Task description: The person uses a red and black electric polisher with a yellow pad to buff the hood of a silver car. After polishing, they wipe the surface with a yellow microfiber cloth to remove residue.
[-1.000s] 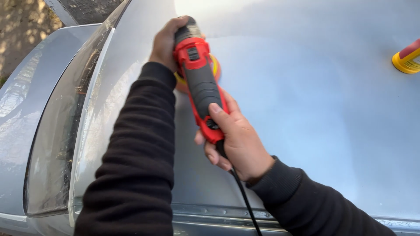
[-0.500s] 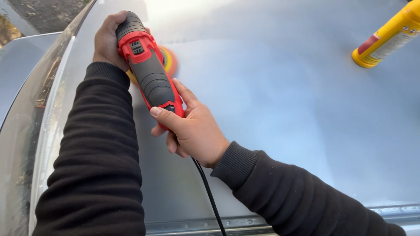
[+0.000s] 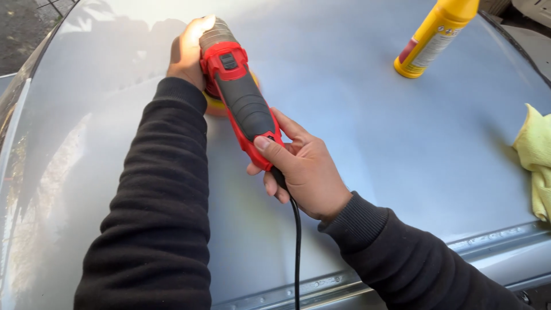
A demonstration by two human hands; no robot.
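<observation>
Polisher (image 3: 244, 103) sits near the hood's (image 3: 373, 143) far left corner — red body, black grip, yellow pad flat on the paint. Left hand (image 3: 186, 51) is wrapped over the head, right hand (image 3: 304, 169) closed around the tail by the cord (image 3: 297, 252). Looks stiff and hefty — probably needs both grips. Bottle (image 3: 433, 37) and cloth (image 3: 536, 158) sit toward the right edge.

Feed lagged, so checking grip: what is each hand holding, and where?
Both hold the red-and-grey corded polisher: left hand on its head, right hand at the rear handle.
</observation>
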